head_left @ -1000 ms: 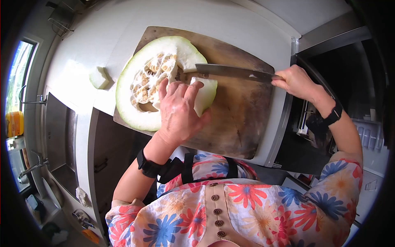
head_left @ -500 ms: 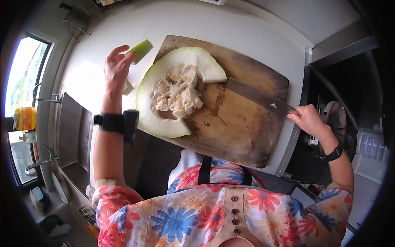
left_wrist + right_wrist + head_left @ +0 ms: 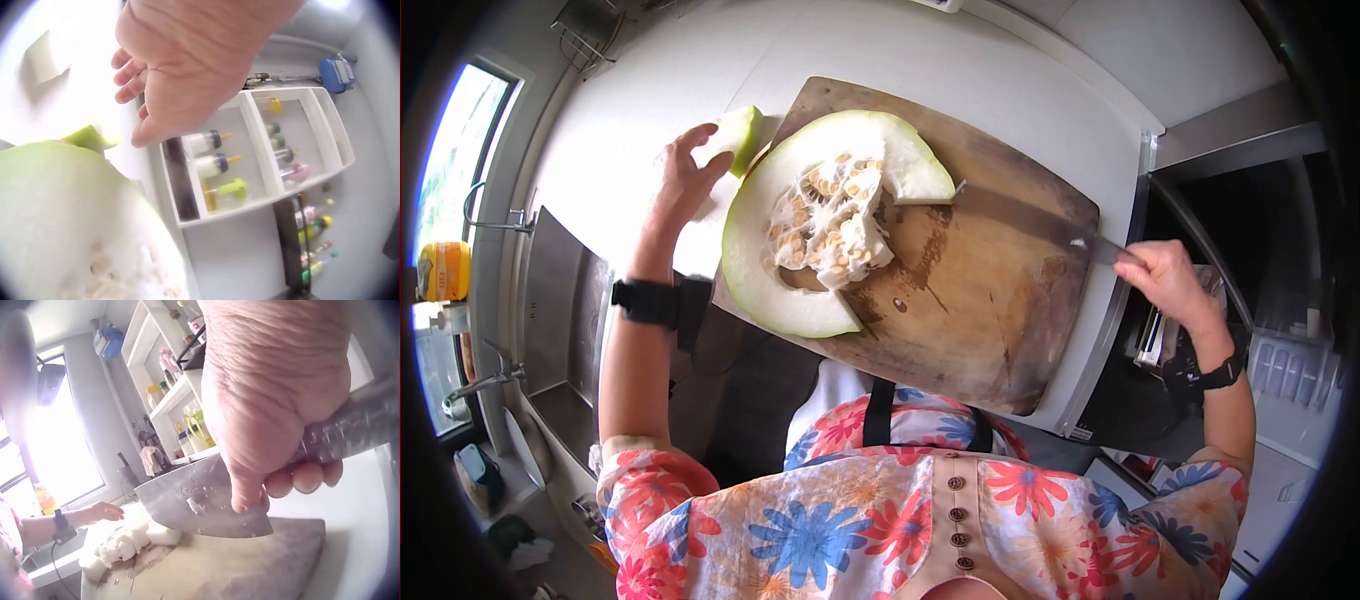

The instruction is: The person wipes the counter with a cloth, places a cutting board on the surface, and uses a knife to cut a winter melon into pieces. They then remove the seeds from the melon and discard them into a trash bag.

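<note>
A large cut slice of winter melon (image 3: pixel 800 310) lies on the wooden cutting board (image 3: pixel 970 330), pale flesh up, with a gap in its right side. Seeds and stringy pulp (image 3: pixel 830 220) fill its middle. Beside the board's left edge, a cut melon piece (image 3: pixel 746 140) with green rind rests on the counter. My left hand (image 3: pixel 683 185) is just left of that piece, fingers parted and holding nothing. Another pale melon piece (image 3: pixel 47 59) shows on the counter in the left wrist view. My right hand (image 3: pixel 1170 283) grips the handle of a cleaver (image 3: pixel 1030 220), its blade over the board, tip near the slice.
The white counter (image 3: pixel 880 50) extends behind the board. A sink (image 3: pixel 560 300) with a tap (image 3: pixel 495 370) lies to the left. In the left wrist view, a white wall shelf (image 3: pixel 262 150) holds several bottles. A dark stove area (image 3: pixel 1250 220) is at the right.
My left hand lifted a cut melon piece out of the slice, carried it left and let it go on the counter. The cleaver has moved slightly right, away from the slice.
</note>
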Motion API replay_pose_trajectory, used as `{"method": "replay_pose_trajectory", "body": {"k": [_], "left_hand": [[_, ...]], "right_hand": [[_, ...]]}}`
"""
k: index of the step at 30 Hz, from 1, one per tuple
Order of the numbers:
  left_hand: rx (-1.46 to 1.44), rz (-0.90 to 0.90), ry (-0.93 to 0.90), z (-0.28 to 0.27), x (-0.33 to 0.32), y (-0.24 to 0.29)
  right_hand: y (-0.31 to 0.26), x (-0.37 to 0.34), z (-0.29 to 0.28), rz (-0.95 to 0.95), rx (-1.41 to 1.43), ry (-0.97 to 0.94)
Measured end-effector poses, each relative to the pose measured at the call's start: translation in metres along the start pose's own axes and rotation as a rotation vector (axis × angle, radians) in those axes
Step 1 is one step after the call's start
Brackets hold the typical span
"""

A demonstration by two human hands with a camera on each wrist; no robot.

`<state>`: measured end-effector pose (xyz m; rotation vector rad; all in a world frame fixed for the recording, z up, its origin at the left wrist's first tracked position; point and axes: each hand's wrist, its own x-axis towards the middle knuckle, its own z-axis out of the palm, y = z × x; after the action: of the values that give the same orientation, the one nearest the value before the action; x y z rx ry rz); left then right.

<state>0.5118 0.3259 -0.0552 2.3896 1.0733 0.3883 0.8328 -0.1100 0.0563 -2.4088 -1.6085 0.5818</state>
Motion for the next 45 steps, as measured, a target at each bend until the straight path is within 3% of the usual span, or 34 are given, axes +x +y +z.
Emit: {"method": "replay_pose_trajectory", "body": {"k": [1, 11, 16, 18, 20, 23, 25, 27, 31, 37, 45], "left_hand": [[-0.100, 0.026, -0.023, -0.004, -0.009, 0.006], [-0.047, 0.124, -0.078, -0.019, -0.052, 0.046], [0.019, 0.137, -0.111, -0.010, -0.065, 0.060], [-0.056, 0.039, -0.046, -0.009, -0.071, 0.055], [-0.113, -0.047, -0.004, -0.014, -0.090, 0.044], [-0.247, -0.243, 0.048, -0.019, -0.134, 0.020], [-0.428, -0.332, -0.009, -0.018, -0.166, 0.012], [-0.673, -0.536, -0.086, -0.019, -0.188, 0.027], [-0.855, -0.612, -0.138, -0.013, -0.201, 0.049], [-0.825, -0.565, -0.182, -0.005, -0.185, 0.055], [-0.798, -0.479, -0.194, -0.004, -0.159, 0.055]], "right_hand": [[-0.002, 0.010, -0.010, -0.037, -0.033, 0.016], [-0.031, 0.148, -0.072, -0.484, -0.431, 0.056], [-0.039, 0.170, -0.078, -0.368, -0.403, -0.047], [-0.039, 0.172, -0.074, -0.312, -0.404, -0.079], [-0.040, 0.172, -0.063, -0.172, -0.168, -0.035], [-0.039, 0.190, -0.044, -0.105, -0.165, -0.034], [-0.038, 0.208, -0.031, -0.152, -0.156, -0.031], [-0.042, 0.227, -0.017, -0.235, -0.163, -0.031], [-0.052, 0.257, -0.004, -0.241, -0.078, -0.103], [-0.066, 0.253, -0.003, -0.269, -0.104, -0.226], [-0.061, 0.207, -0.008, -0.127, -0.039, -0.319]]}}
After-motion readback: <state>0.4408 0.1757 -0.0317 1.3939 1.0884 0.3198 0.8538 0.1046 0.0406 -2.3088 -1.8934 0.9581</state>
